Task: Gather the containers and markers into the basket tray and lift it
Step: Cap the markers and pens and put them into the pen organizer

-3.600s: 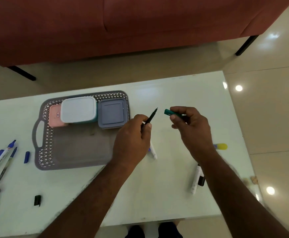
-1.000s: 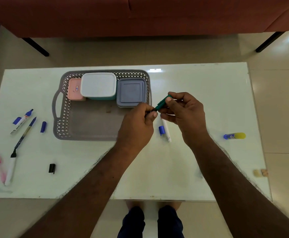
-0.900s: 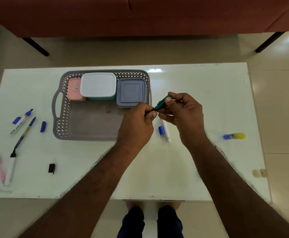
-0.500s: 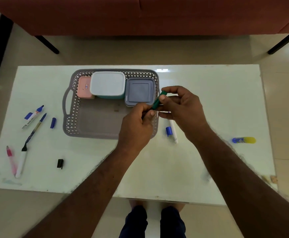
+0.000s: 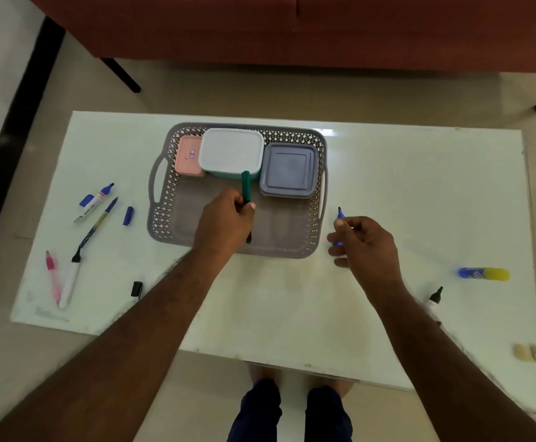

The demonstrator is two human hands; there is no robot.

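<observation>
Markers lie scattered over the white table (image 5: 292, 314), with the nearest ones at its edges: a black-tipped marker (image 5: 434, 299) by the right forearm, a loose black cap (image 5: 136, 289) on the left, and a pink pen (image 5: 52, 275) beside a white marker with a black tip (image 5: 70, 277). A blue and yellow glue stick (image 5: 483, 274) rests far right; its label is too blurred to read.

Farther in, the right hand (image 5: 367, 244) pinches a blue marker (image 5: 340, 226) between thumb and curled fingers, just right of the basket tray (image 5: 164, 218). The left hand (image 5: 223, 223) grips a green marker (image 5: 246, 194) over the tray's bare floor, its cap pointing away from the person.

On the left lie a blue pen (image 5: 99, 223), a blue cap (image 5: 128, 215) and a white marker with a blue tip (image 5: 94, 202), whose printed writing is not legible.

At the tray's far side sit three lidded containers in a row: pink (image 5: 188, 156) with a small unreadable sticker, white (image 5: 231, 153), and grey (image 5: 289, 170).
</observation>
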